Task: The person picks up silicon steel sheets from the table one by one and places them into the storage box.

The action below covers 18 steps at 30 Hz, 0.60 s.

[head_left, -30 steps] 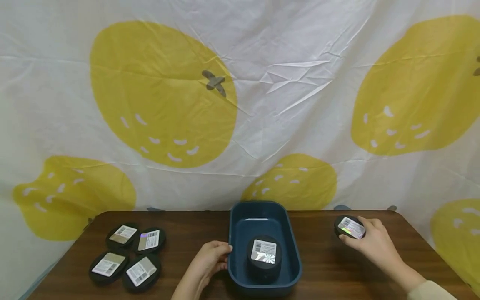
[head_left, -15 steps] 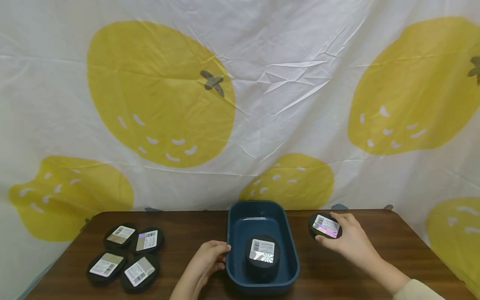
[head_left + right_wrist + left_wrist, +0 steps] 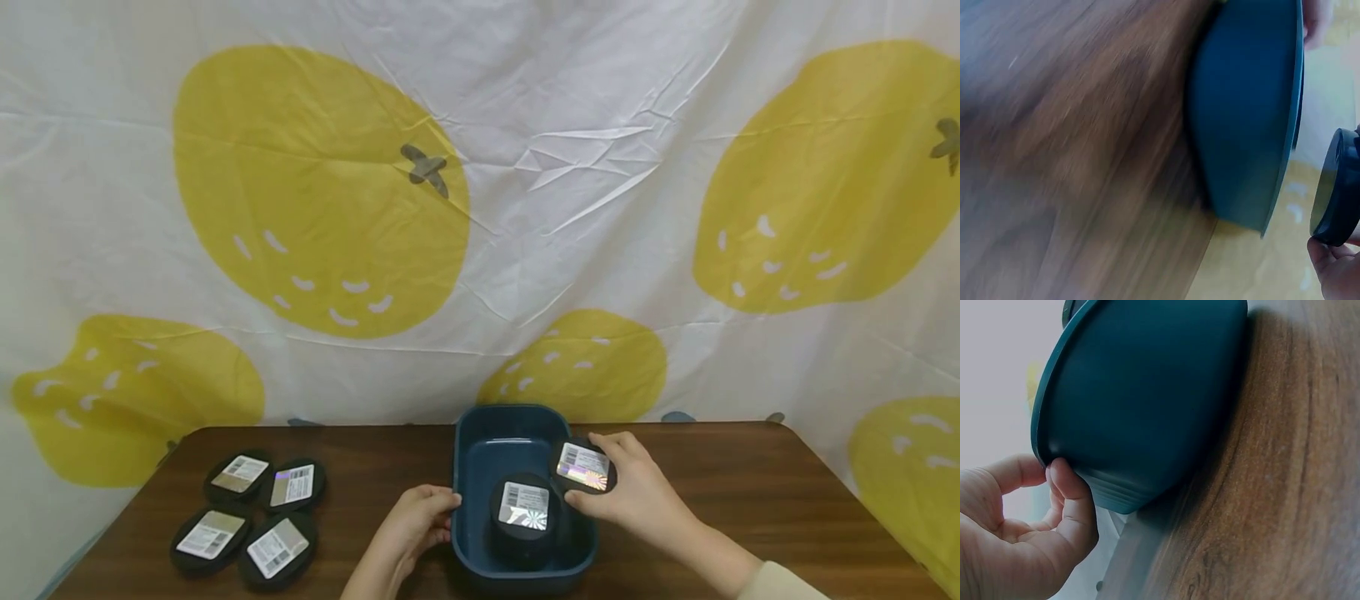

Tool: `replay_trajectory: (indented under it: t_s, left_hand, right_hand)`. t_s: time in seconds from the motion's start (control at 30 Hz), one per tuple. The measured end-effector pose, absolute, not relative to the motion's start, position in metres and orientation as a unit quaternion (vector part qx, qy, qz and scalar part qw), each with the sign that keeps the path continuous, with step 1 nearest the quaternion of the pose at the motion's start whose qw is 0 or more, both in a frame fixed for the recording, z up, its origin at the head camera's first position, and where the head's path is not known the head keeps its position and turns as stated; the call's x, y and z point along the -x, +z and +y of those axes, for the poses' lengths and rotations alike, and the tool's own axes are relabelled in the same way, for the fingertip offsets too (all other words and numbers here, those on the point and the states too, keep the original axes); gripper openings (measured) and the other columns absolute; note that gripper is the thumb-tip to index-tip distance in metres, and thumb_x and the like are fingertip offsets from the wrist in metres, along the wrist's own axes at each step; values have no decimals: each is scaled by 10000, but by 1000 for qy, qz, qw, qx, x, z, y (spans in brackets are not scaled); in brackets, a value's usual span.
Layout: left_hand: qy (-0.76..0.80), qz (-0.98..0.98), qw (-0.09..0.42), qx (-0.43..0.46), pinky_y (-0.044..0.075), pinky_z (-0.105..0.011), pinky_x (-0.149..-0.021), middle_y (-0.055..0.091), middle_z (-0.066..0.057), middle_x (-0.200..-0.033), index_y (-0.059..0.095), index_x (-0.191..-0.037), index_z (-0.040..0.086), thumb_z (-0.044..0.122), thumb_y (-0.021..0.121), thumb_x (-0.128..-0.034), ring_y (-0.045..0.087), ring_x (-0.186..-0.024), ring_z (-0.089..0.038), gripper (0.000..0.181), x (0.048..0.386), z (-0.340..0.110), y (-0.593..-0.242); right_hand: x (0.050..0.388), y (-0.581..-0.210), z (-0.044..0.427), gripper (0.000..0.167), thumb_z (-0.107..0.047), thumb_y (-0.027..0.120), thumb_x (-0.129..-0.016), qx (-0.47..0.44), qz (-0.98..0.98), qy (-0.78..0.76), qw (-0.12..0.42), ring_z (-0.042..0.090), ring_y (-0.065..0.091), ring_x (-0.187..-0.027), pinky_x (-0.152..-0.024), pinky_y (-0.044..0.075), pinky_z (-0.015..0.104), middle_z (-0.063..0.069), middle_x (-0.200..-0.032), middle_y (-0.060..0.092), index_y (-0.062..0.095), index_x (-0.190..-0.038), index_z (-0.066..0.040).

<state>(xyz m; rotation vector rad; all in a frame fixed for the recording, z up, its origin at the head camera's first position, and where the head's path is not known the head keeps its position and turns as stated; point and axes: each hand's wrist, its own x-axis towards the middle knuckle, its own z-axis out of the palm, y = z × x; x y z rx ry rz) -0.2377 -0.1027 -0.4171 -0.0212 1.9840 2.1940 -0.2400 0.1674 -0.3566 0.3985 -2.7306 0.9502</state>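
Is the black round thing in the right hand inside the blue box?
Out: the right wrist view shows the right hand holding the black round thing clear above the blue box.

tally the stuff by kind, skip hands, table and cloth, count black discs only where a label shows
Black discs with label showing: 6 (4 on the table, 1 in the blue tub, 1 in the right hand)
Blue tub: 1
Total: 7
Whether more discs are stacked in the tub, I cannot tell.
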Motion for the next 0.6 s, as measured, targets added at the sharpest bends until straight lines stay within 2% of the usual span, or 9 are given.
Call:
replay_trajectory:
  t_s: [0.2,0.43,0.6]
  left_hand:
    - [743,662,94,9,448,-202,-535,490,-8,-677,490,-1039,-146,58,531,-833,467,-601,-96,293,236,-102,-416]
    - [745,660,100,9,446,-200,-538,492,-9,-684,484,-1044,-150,58,530,-840,465,-608,-98,295,236,-102,-416]
    - [745,660,99,7,446,-201,-538,489,-7,-684,485,-1040,-145,61,531,-834,465,-610,-98,295,237,-103,-415]
  right_hand:
    - [238,-363,147,833,-412,822,-625,-160,-923,337,96,223,482,-1035,-834,457,362,47,-1122,498,529,-1269,28]
    - [237,-370,132,856,-426,825,-618,-180,-922,334,80,192,476,-989,-769,458,308,41,-1132,491,520,-1287,13]
    - [237,-371,124,848,-424,822,-622,-191,-921,330,80,192,481,-980,-765,461,315,59,-1148,488,521,-1284,13]
